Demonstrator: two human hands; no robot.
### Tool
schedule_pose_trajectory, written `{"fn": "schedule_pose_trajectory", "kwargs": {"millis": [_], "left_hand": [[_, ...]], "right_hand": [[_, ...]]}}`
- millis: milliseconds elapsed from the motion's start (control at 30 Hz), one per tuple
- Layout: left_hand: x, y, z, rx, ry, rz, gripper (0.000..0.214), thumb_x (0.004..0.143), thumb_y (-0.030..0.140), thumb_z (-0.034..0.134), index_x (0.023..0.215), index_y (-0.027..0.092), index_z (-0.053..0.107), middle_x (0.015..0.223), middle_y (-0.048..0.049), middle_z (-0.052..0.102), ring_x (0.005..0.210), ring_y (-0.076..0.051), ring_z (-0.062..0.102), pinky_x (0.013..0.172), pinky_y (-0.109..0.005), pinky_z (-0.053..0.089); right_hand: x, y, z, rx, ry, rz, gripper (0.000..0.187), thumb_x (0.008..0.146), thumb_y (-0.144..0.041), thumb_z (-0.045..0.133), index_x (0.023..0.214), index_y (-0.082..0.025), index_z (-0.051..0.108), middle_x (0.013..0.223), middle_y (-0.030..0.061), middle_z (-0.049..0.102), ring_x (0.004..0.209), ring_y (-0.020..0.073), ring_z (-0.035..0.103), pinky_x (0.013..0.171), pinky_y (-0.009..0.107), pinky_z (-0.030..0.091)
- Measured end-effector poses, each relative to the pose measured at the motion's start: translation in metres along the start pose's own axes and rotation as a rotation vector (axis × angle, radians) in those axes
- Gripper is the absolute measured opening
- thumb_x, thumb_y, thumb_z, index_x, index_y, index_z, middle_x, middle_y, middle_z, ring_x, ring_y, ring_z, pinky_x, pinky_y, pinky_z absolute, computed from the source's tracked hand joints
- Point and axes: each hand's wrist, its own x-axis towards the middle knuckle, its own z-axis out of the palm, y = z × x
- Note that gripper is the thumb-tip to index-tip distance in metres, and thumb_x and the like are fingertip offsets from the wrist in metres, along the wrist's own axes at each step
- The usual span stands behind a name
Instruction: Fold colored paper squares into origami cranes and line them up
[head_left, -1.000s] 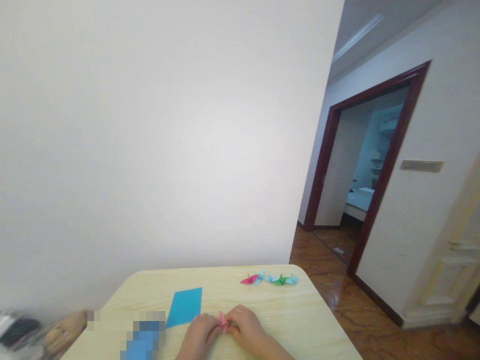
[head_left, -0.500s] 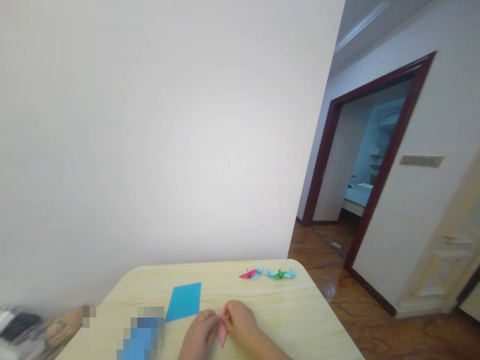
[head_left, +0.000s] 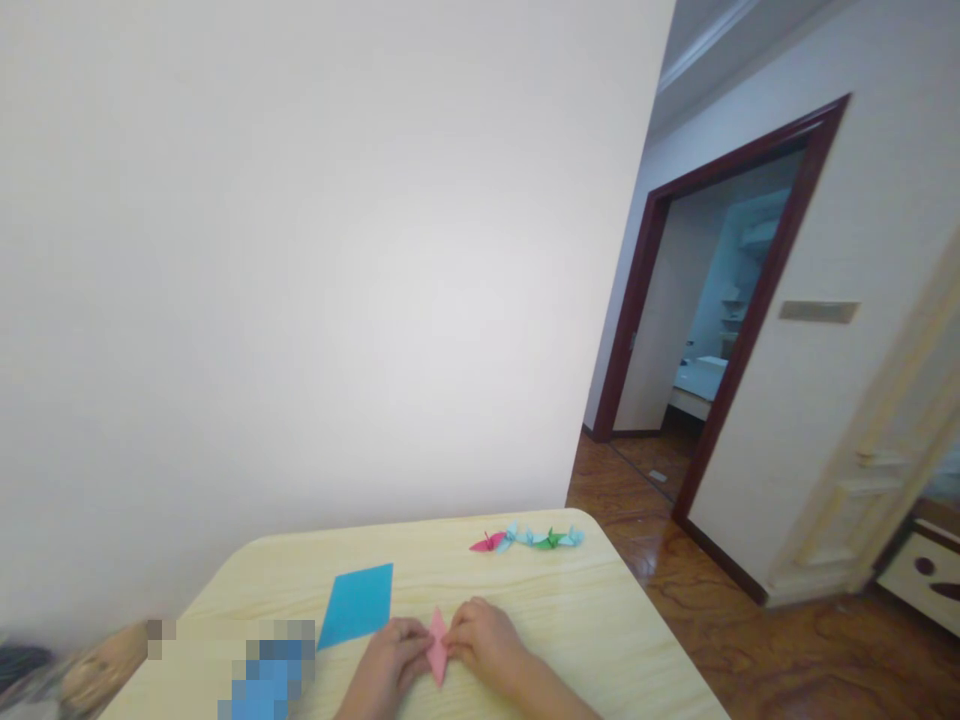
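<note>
Pink folded paper (head_left: 437, 648) sits pinched between the closed fingers of the left hand (head_left: 386, 662) and right hand (head_left: 484, 643), above the pale wooden table (head_left: 607, 630). Blue paper sheet (head_left: 356, 605) lies just beside the left hand; paper cranes (head_left: 526, 538) line the far edge, open tabletop between.

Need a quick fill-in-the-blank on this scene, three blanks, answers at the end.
The left hand and right hand pinch a narrow folded paper strip coloured ____.
The flat four-sided paper sheet on the pale wooden table is ____.
The doorway past the table has a ____ frame.

Answers: pink; blue; dark red.
</note>
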Motion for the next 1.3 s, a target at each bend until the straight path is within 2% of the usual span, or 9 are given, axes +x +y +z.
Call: {"fn": "schedule_pose_trajectory", "kwargs": {"millis": [467, 767, 1000, 1167, 1300], "left_hand": [[0.002, -0.005, 0.000, -0.044, -0.013, 0.001, 0.021, 0.082, 0.037, 0.053, 0.076, 0.028, 0.071, 0.085, -0.0003, 0.067, 0.084, -0.017, 0.058, 0.077, -0.026, 0.042], [0.001, -0.008, 0.017, 0.007, 0.125, -0.104, 0.027, 0.086, 0.031, 0.045, 0.071, 0.021, 0.066, 0.077, -0.0030, 0.065, 0.077, -0.019, 0.057, 0.074, -0.029, 0.040], [0.006, -0.004, 0.027, 0.018, 0.201, -0.224, 0.029, 0.086, 0.027, 0.041, 0.067, 0.020, 0.062, 0.070, -0.0044, 0.066, 0.070, -0.020, 0.060, 0.067, -0.029, 0.041], [0.007, 0.000, 0.029, -0.035, 0.186, -0.222, 0.020, 0.086, 0.022, 0.039, 0.093, 0.021, 0.059, 0.072, 0.0003, 0.068, 0.066, -0.015, 0.063, 0.062, -0.023, 0.044], [0.006, 0.003, 0.025, -0.003, 0.170, -0.176, 0.019, 0.085, 0.023, 0.042, 0.079, 0.022, 0.060, 0.073, -0.0003, 0.066, 0.071, -0.015, 0.061, 0.066, -0.024, 0.044]], "right_hand": [[0.005, 0.007, 0.003, 0.079, 0.026, 0.039, 0.016, 0.080, -0.034, 0.060, 0.091, -0.029, 0.070, 0.089, -0.0001, 0.066, 0.086, 0.0138, 0.058, 0.077, 0.019, 0.039], [0.006, 0.004, -0.001, 0.084, 0.031, 0.063, 0.014, 0.082, -0.029, 0.058, 0.085, -0.026, 0.071, 0.085, -0.0012, 0.065, 0.081, 0.0116, 0.058, 0.072, 0.017, 0.039], [0.006, -0.019, 0.005, -0.023, 0.163, 0.234, 0.019, 0.084, -0.019, 0.048, 0.075, -0.017, 0.065, 0.083, 0.0044, 0.061, 0.083, 0.0167, 0.054, 0.071, 0.024, 0.039], [0.011, -0.032, 0.009, -0.094, 0.229, 0.355, 0.017, 0.083, -0.019, 0.047, 0.076, -0.016, 0.063, 0.085, 0.0075, 0.060, 0.085, 0.0218, 0.053, 0.074, 0.031, 0.038], [0.012, -0.037, 0.010, -0.127, 0.246, 0.402, 0.015, 0.082, -0.018, 0.048, 0.078, -0.017, 0.062, 0.089, 0.0085, 0.060, 0.088, 0.0247, 0.051, 0.076, 0.036, 0.037]]}}
